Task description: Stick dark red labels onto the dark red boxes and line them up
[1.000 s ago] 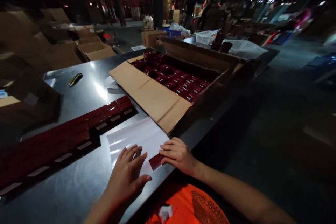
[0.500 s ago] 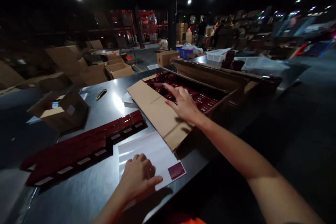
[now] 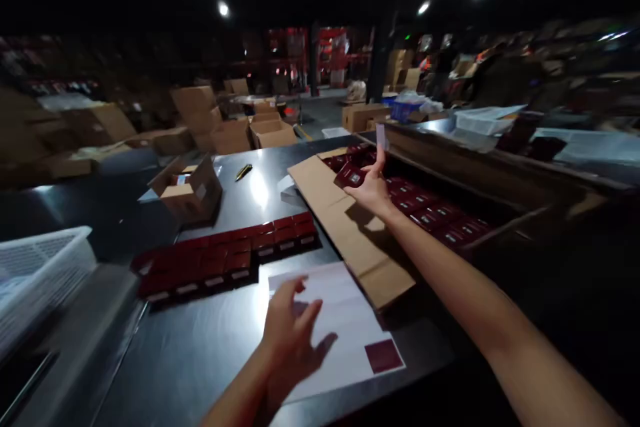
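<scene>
My right hand point(image 3: 374, 190) grips a small dark red box point(image 3: 350, 176) over the near-left side of a large open carton point(image 3: 345, 213). A pale slip point(image 3: 381, 136) stands up at its raised index fingertip. Inside the carton lie rows of similar dark red boxes point(image 3: 440, 213). My left hand point(image 3: 291, 320), fingers apart and slightly curled, hovers above a white sheet point(image 3: 345, 300) and holds nothing. One dark red rectangle point(image 3: 383, 355) marks the sheet's near right corner. Left of the sheet, more dark red boxes point(image 3: 220, 260) stand in rows on the metal table point(image 3: 200, 347).
A yellow-and-black cutter point(image 3: 244, 172) lies toward the table's back. Beside it stands a small open carton point(image 3: 187, 193). At far left is a white plastic basket point(image 3: 45, 267). Clear plastic trays point(image 3: 487, 121) lie behind the big carton. People stand in the dim background.
My right hand has taken hold of a dark red box and lifted it, its index finger now upright. My left hand has turned, fingers spreading above the sheet. The view has swung left.
</scene>
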Action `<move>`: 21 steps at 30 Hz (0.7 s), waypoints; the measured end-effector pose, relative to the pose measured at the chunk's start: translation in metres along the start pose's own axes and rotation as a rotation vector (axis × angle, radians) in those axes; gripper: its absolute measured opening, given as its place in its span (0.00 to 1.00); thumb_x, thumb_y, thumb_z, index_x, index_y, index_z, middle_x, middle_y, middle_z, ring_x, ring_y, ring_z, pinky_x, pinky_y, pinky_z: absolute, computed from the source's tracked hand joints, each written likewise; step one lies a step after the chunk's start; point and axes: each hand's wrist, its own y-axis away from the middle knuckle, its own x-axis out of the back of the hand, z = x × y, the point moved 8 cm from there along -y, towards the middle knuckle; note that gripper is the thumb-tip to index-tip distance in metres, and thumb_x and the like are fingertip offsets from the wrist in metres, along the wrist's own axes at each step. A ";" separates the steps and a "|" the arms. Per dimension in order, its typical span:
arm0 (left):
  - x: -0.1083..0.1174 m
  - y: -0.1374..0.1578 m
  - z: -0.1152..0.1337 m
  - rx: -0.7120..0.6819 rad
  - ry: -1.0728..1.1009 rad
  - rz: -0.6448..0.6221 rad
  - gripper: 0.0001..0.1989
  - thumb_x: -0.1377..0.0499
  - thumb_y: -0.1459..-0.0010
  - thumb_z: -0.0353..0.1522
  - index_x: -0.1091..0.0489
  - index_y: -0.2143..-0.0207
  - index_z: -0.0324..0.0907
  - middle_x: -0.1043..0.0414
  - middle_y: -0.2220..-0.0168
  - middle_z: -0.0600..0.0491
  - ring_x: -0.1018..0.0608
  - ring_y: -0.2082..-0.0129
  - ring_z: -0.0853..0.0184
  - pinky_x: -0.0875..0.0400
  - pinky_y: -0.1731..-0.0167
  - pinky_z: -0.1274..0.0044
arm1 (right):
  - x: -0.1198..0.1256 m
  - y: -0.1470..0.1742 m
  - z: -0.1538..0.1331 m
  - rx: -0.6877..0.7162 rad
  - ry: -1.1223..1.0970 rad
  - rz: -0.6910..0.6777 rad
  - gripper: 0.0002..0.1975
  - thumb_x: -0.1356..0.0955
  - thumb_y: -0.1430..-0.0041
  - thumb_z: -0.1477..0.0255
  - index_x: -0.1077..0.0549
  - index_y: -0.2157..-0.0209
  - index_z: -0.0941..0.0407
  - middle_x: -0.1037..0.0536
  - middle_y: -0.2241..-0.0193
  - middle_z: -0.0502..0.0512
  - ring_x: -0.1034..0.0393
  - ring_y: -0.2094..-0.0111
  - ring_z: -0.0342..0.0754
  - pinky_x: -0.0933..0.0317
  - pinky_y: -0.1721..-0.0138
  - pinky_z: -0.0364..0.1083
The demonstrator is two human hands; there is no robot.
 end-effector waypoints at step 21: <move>0.036 -0.008 -0.041 0.262 0.646 0.315 0.23 0.33 0.58 0.24 0.27 0.57 0.45 0.26 0.52 0.51 0.24 0.50 0.63 0.25 0.54 0.73 | -0.028 0.191 -0.039 0.433 -1.011 -0.238 0.08 0.28 0.39 0.73 0.26 0.57 0.49 0.26 0.61 0.53 0.27 0.55 0.50 0.32 0.47 0.55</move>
